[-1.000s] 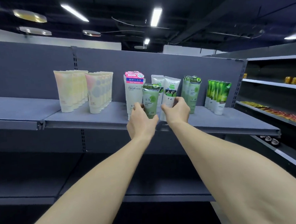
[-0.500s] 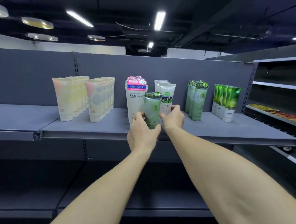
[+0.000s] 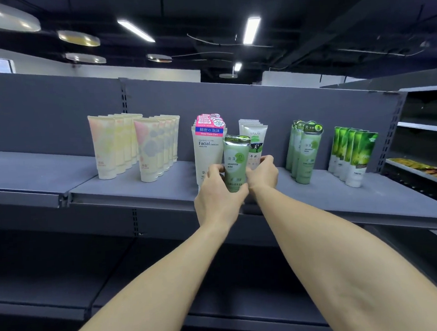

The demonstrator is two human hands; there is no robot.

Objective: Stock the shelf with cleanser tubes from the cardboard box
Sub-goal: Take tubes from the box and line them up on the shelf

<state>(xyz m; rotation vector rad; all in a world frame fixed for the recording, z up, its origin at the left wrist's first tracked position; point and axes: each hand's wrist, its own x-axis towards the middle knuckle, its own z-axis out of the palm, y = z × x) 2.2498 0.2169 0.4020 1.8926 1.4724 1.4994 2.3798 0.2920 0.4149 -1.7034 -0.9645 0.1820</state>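
Left grip [image 3: 221,198] grasping green tube [image 3: 235,164], right grip [image 3: 263,173] grasping white tube [image 3: 255,147]

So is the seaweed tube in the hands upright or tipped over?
Upright: the seaweed tube stands cap down, gripped by the left hand and right hand.

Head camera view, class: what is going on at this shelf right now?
A person is stocking a grey shelf with cleanser tubes. The left hand holds a green seaweed tube upright at the front, between the white Facial cleanser row and a white-and-green row. The right hand touches the tube's other side. Matching green tubes stand further right.
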